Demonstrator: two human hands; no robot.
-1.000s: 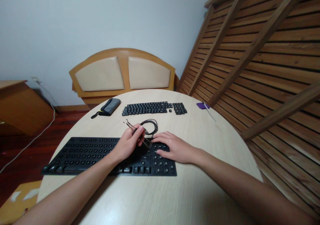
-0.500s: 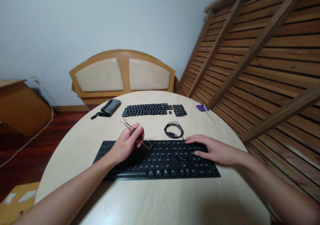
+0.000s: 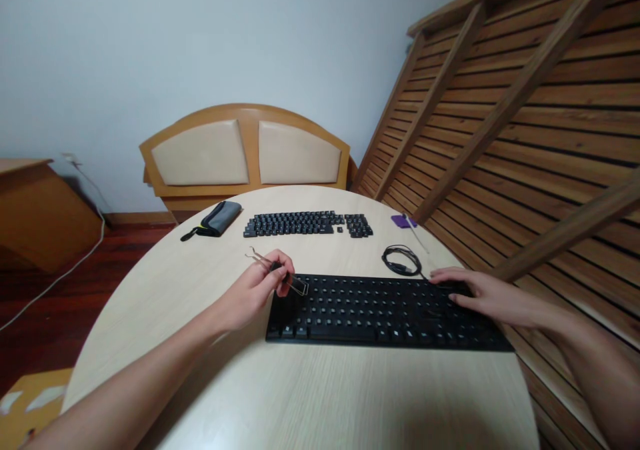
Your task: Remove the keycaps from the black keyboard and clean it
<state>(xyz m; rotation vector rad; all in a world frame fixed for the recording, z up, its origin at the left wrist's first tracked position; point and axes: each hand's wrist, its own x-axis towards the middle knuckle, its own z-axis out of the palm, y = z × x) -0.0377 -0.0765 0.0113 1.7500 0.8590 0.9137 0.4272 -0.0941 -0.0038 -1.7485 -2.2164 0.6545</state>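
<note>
My left hand [image 3: 263,283] is closed around the dark handle of a wire keycap puller [image 3: 300,286]. One end of its wires points up to the left; the looped end hangs over the upper left corner of a black keyboard [image 3: 360,310]. Most of the keyboard's keycaps are off, showing small switch stems, while the front row still has caps. My right hand [image 3: 475,293] rests with fingers stretched out on the keyboard's upper right part. A coiled black cable [image 3: 403,261] lies behind the keyboard, near my right fingers.
Loose black keycaps [image 3: 290,223] are laid out in keyboard order at the back of the round table [image 3: 320,397]. A grey pouch [image 3: 223,218] lies at the back left, and a purple item [image 3: 403,221] with a thin pale stick at the right. Wooden slats lean at the right.
The keyboard has slid right along with its cable, my right hand moving with it. My left hand has shifted slightly right, still holding the keycap puller.
</note>
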